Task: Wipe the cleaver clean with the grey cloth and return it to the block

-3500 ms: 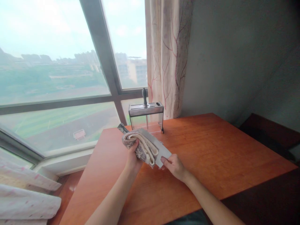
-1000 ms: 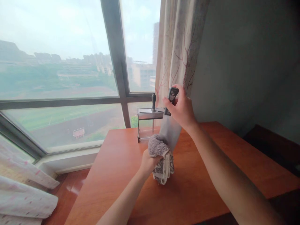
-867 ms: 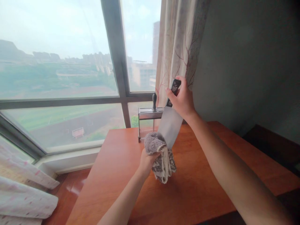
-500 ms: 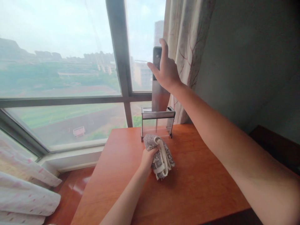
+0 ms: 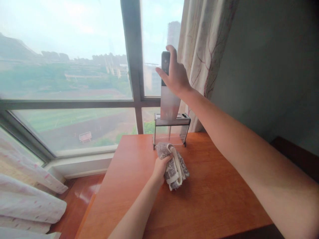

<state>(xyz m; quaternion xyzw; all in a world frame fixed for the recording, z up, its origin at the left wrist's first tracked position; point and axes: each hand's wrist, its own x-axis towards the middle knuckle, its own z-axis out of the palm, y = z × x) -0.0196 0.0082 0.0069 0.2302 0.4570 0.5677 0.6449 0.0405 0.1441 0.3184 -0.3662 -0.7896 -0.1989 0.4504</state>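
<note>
My right hand (image 5: 177,74) is raised, holding a broad-bladed kitchen knife by its black handle (image 5: 165,63). The thumb crosses the handle, with the index finger near its top. Its wide grey blade (image 5: 169,103) points down, the lower end at the slotted top of a clear-sided knife rack (image 5: 184,121). Whether the blade has entered a slot I cannot tell. Nearer to me, my left hand (image 5: 160,167) grips a folded grey-and-white cloth (image 5: 175,169) just above the table, in front of the rack.
The rack stands near the far edge of a reddish wooden table (image 5: 211,199). Behind it are a large framed window (image 5: 137,59) and a patterned curtain (image 5: 201,43). Another light curtain (image 5: 27,199) hangs at the lower left, beside the table.
The view has shifted slightly, so the rack and cloth appear further right. Relative to the rack, my right hand and the knife have moved a little left. Both hands keep their holds.
</note>
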